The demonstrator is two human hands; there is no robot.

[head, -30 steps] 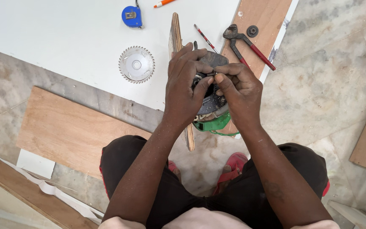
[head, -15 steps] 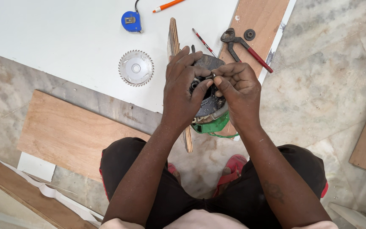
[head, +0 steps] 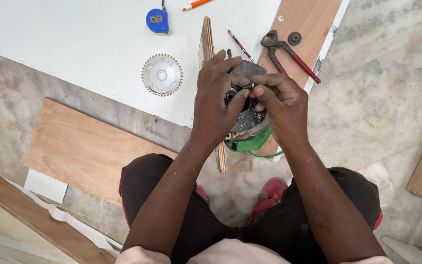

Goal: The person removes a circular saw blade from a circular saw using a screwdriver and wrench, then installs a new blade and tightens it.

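Observation:
My left hand (head: pixel 218 100) wraps over the top of a grey and green power saw (head: pixel 250 128) that I hold upright above the floor. Its fingers press around the dark round hub near the saw's top. My right hand (head: pixel 282 105) pinches a small metal bolt (head: pixel 246 87) at that hub with thumb and fingertips. The two hands touch each other over the tool, and much of the saw body is hidden under them. A green cord loop hangs below the saw.
A loose toothed saw blade (head: pixel 161 75) lies on the white board (head: pixel 74 39). Red-handled pincers (head: pixel 289 54), a black washer (head: pixel 295 37), a thin red screwdriver (head: pixel 240 45), a blue tape measure (head: pixel 158 21), an orange pencil (head: pixel 199 4) and plywood pieces (head: pixel 81 146) surround me.
My hands stay on the saw; the right fingers have shifted slightly at the hub, and the view has moved a little.

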